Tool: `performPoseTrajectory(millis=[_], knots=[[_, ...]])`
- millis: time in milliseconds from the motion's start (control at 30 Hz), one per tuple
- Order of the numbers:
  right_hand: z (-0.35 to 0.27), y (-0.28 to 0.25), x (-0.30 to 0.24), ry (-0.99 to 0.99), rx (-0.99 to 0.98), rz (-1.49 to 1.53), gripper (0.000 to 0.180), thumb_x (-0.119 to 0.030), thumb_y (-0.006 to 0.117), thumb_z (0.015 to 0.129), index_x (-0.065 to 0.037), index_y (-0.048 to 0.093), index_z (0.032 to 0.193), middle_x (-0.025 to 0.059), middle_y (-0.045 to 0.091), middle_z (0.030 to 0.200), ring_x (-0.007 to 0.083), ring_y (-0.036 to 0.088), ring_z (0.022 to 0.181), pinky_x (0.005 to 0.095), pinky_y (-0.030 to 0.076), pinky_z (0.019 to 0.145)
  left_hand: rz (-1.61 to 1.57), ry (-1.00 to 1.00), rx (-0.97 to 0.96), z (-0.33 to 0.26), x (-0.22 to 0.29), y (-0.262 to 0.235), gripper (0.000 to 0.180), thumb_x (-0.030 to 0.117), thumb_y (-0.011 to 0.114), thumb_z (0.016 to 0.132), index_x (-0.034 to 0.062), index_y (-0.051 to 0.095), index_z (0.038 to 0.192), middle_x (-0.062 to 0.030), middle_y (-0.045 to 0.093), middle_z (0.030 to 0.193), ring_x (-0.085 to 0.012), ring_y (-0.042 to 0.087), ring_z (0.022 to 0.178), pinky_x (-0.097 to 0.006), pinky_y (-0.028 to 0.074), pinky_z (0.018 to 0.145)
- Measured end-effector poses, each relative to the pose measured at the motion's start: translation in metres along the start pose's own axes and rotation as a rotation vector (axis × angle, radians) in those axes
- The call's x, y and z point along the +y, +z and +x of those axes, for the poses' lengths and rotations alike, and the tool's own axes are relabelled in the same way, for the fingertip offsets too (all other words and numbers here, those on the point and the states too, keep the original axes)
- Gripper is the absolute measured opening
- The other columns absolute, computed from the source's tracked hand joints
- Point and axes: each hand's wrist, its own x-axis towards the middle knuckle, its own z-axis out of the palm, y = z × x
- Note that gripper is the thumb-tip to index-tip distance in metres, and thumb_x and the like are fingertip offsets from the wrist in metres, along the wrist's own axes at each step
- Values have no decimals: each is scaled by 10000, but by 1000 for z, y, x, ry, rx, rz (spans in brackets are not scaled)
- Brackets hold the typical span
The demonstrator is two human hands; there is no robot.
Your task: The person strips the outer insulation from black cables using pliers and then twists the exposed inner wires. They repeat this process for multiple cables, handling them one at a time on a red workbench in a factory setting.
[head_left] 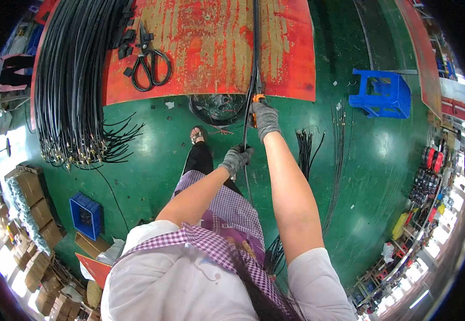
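Note:
A black cable strand runs down the red worn table and hangs over its near edge. My left hand, in a grey glove, is closed around the strand below that edge. Slightly higher and to the right, my right hand, also gloved, is wrapped around an orange-handled tool. Its narrow dark end lies against the cable at the table's edge; I cannot make out the exact kind of tool. Black-handled scissors rest on the table to the left, beside small black pieces.
A thick bundle of black cables drapes over the table's left side. Below the table lies a coil wrapped in plastic. On the green floor are a blue stool, more thin cables and a blue crate. Cartons stand left.

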Motion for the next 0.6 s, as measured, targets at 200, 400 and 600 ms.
performPoseTrajectory(millis=[200,400,600], knots=[[11,-10,4,16,24,-218,187,-216,559,672,-32,555,638,50,507,514,154,479,402,287,405,380,34,-19,-126,0,-57,15,162,174,564,767,14,578,787,-35,537,613,-117,464,514,-277,389,470],[-6,8,1,-41,-83,-71,201,-236,561,696,-40,545,654,39,495,505,128,469,401,275,396,376,-135,208,40,63,-185,-3,160,223,509,779,74,557,817,-34,515,587,-117,480,514,-268,401,466],[3,7,15,-178,-47,8,165,-234,565,700,-78,544,651,18,485,503,140,463,392,283,377,357,626,140,245,-5,-94,-44,347,341,532,734,60,547,938,-174,590,805,-325,566,753,-365,448,629]])
